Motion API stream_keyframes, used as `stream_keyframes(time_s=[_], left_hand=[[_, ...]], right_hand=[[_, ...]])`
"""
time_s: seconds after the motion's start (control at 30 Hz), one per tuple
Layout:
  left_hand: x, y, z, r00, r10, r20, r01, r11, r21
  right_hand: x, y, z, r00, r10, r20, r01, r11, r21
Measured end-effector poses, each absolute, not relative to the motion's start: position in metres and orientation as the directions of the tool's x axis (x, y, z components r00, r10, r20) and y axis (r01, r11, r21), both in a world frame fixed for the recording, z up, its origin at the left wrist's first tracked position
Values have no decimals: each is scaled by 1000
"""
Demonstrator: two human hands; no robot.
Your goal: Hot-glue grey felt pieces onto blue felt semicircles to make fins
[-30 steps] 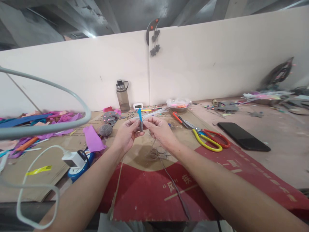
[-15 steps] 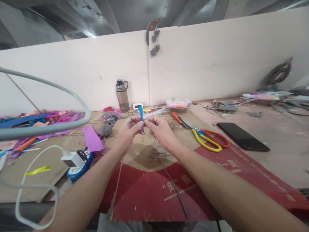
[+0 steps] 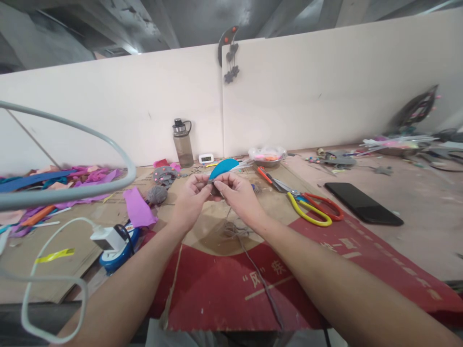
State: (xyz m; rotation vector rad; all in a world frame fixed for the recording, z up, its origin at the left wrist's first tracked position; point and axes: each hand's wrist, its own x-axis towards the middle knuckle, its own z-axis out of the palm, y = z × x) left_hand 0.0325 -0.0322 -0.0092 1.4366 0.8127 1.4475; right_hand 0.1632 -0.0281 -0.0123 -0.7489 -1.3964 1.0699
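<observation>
Both of my hands meet over the middle of the cardboard [image 3: 202,231]. My left hand [image 3: 191,197] and my right hand [image 3: 237,193] pinch, fingertip to fingertip, the lower end of a small blue leaf-shaped piece [image 3: 223,167]. Its broad face now tilts up and to the right above my fingers. A thin grey cord [image 3: 253,270] hangs from under my hands and trails across the cardboard toward me.
Yellow- and red-handled scissors [image 3: 307,207] lie right of my hands, a black phone [image 3: 363,210] beyond them. A water bottle [image 3: 181,144], a small clock and a dish of bits stand by the white partition. Purple and blue scraps [image 3: 72,183] and a charger with white cable [image 3: 104,236] lie left.
The blue piece, seen edge-on and upright before, has turned between my fingers so that its wide face shows, leaning right. My hands stayed in place.
</observation>
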Motion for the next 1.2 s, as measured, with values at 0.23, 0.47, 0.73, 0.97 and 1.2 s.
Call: stream_keyframes(time_s=[0.23, 0.47, 0.73, 0.97, 1.2], left_hand=[[32, -36, -8, 47, 941, 335, -212, -318, 924], [33, -36, -7, 6, 940, 340, -195, -333, 923], [27, -27, -12, -116, 919, 376, -191, -392, 900], [-2, -4, -8, -302, 878, 371, -206, -440, 874], [-25, 11, -9, -433, 842, 321, -241, -452, 859]], right_hand=[[164, -28, -13, -124, 910, 395, -116, 382, -917], [163, -27, -14, -139, 904, 405, -100, 394, -914], [161, -24, -21, -197, 852, 485, -56, 485, -873], [164, -25, -22, -229, 827, 513, 114, 546, -830], [174, -31, -4, -259, 913, 317, 12, 331, -944]])
